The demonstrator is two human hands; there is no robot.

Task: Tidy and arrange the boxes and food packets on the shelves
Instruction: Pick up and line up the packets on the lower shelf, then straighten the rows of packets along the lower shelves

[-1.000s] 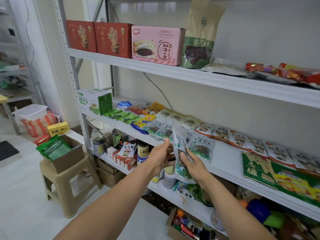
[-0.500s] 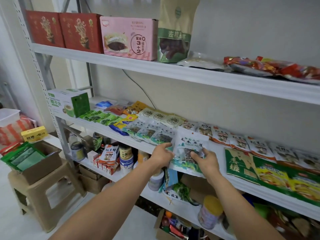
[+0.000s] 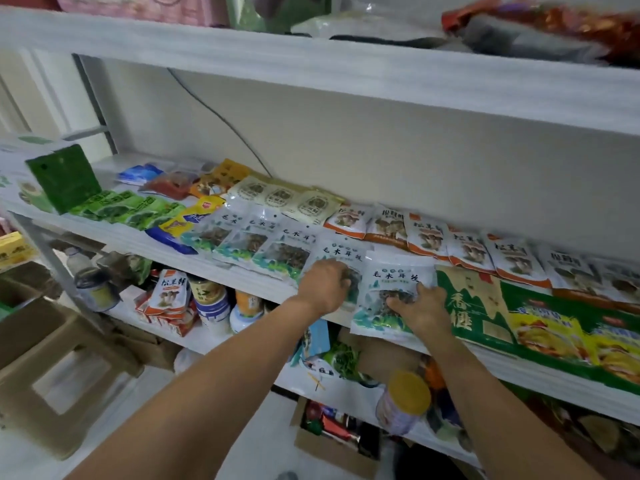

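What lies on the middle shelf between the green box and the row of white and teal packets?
In the head view: a row of green packets, then a yellow and blue packet beside the first white packet.

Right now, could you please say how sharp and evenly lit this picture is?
Head view: soft even light, no hard shadows; motion blur smears the top shelf and red packets; print on the white packet under the right hand is legible.
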